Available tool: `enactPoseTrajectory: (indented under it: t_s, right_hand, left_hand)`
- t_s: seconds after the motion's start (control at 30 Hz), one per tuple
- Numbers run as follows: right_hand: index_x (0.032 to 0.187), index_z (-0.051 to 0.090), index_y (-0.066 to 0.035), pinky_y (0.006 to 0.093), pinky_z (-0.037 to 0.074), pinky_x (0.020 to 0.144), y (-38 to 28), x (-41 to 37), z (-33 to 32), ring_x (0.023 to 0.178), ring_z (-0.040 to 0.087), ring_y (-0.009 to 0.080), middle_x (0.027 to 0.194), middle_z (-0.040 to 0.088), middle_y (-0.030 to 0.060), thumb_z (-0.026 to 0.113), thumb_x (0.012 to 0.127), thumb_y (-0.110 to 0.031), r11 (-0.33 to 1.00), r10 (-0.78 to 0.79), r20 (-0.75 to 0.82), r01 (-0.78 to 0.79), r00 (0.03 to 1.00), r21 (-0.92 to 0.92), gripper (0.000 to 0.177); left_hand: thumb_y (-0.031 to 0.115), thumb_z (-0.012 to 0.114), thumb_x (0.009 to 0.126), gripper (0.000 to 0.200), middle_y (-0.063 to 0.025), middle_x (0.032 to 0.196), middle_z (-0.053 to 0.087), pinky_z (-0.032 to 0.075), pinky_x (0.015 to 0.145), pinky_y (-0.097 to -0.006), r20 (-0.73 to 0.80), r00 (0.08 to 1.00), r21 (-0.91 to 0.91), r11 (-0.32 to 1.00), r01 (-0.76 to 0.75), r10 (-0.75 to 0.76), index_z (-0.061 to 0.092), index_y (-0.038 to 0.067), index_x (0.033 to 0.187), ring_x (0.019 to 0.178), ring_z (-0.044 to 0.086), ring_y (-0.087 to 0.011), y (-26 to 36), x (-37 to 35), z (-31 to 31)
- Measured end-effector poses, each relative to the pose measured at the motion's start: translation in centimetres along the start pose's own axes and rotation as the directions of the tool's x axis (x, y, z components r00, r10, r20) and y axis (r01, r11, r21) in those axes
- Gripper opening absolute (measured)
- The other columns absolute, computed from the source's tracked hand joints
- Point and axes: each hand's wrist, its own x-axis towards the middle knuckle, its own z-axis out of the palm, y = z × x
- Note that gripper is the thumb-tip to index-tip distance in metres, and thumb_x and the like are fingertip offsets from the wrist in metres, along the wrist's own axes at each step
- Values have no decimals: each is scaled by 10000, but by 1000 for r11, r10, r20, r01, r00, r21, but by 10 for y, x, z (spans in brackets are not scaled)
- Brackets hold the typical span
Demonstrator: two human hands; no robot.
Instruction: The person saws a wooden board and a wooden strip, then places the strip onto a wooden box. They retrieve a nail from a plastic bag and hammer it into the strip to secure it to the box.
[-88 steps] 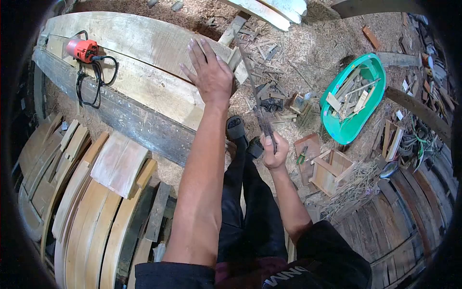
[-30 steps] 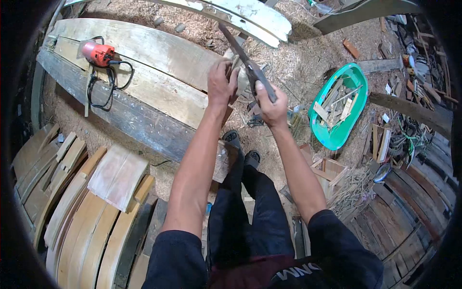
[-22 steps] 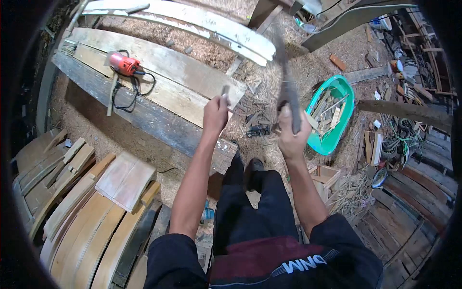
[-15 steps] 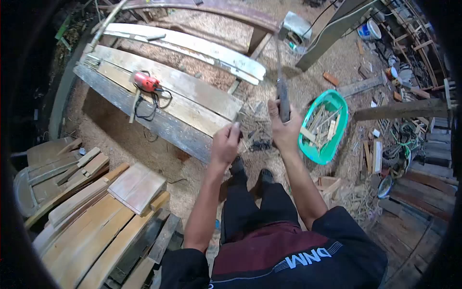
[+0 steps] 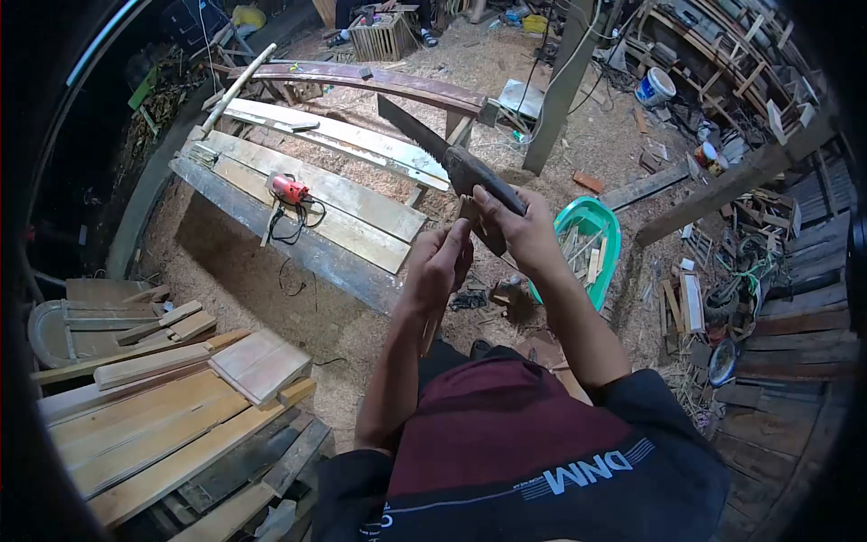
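My right hand (image 5: 526,230) is closed around the dark handle of a handsaw (image 5: 414,128). The toothed blade points up and to the left, over the end of a white board. Close beside it, my left hand (image 5: 437,260) is closed on a thin wooden strip (image 5: 430,332). One end of the strip shows below the palm; its upper end is near the right fingers, partly hidden. Just right of my hands, on the ground, stands a green plastic tub (image 5: 607,217) with wood offcuts in it.
A red power tool (image 5: 289,188) with a black cord lies on a plank bench (image 5: 361,212) at left. Stacked boards (image 5: 163,406) fill the lower left. A wooden post (image 5: 560,99) rises ahead. At the far top, a person's feet (image 5: 428,38) flank a wooden crate (image 5: 377,41).
The saw has swung from upright to tilted left, and both hands have come together. A wooden strip now shows in my left hand. The view has tilted up, revealing the far crate.
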Motion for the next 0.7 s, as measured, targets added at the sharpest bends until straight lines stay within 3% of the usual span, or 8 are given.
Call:
enactPoseTrajectory:
  t_s: [0.13, 0.23, 0.37, 0.4, 0.47, 0.57, 0.67, 0.7]
  right_hand:
    - [743, 594, -65, 247, 288, 403, -2, -16, -11, 467, 416, 53, 581, 489, -37, 655, 951, -291, 985, -39, 79, 26, 996, 171, 314]
    - [742, 607, -50, 257, 319, 437, 0, -19, -17, 488, 429, 71, 595, 520, -28, 661, 941, -303, 988, -41, 125, 21, 991, 155, 326]
    - [805, 629, 12, 307, 415, 557, -2, -24, -16, 581, 485, 133, 627, 588, 30, 693, 907, -328, 918, -200, 57, 207, 978, -339, 361]
    - [805, 626, 12, 322, 424, 564, 1, -25, -18, 579, 495, 156, 629, 589, 55, 699, 899, -322, 892, -248, 69, 256, 966, -372, 355]
    - [804, 620, 13, 351, 441, 579, -3, -32, -17, 576, 514, 201, 632, 591, 104, 712, 882, -308, 830, -338, 96, 345, 936, -438, 343]
    - [818, 618, 5, 387, 456, 608, 4, -33, -21, 608, 560, 294, 695, 597, 171, 711, 873, -283, 749, -387, 130, 394, 913, -533, 308]
    - [837, 614, 0, 408, 466, 636, 7, -42, -14, 674, 592, 364, 752, 602, 192, 695, 880, -270, 696, -461, 115, 438, 880, -569, 285]
    - [841, 613, -1, 412, 467, 643, 7, -43, -12, 694, 599, 367, 764, 601, 195, 690, 885, -270, 668, -495, 127, 470, 860, -578, 283]
  left_hand:
    - [360, 444, 1046, 416, 50, 517, 383, 235, 362, -231, 71, 997, -94, 994, 47, -40, 495, 110, 717, 386, 325, -55, -3, -12, 12]
    - [369, 444, 1044, 429, 40, 513, 396, 239, 361, -231, 185, 982, -207, 976, 71, -32, 501, 101, 714, 384, 343, -62, -11, -15, 8]
    - [336, 473, 1041, 423, 35, 537, 433, 278, 394, -247, -46, 997, 59, 996, -61, 64, 534, 67, 720, 422, 383, -65, -9, -24, 21]
    - [330, 475, 1041, 424, 26, 544, 447, 297, 415, -255, -71, 980, 253, 953, -164, 187, 546, 50, 731, 441, 406, -73, -13, -24, 19]
    - [317, 477, 1043, 427, 9, 557, 475, 334, 456, -270, -44, 905, 605, 732, -314, 424, 571, 17, 754, 480, 451, -90, -20, -25, 19]
    - [303, 472, 1043, 426, -47, 579, 530, 386, 512, -310, -75, 921, 685, 691, -231, 383, 599, -28, 807, 545, 525, -127, -14, -38, 28]
    - [181, 531, 1000, 296, -232, 664, 604, 432, 539, -444, -111, 886, 709, 660, -247, 450, 594, -36, 808, 604, 633, -376, -17, -46, 35]
    - [169, 533, 995, 284, -241, 665, 598, 432, 543, -452, -123, 873, 734, 636, -240, 472, 584, -36, 804, 619, 628, -394, -18, -49, 36]
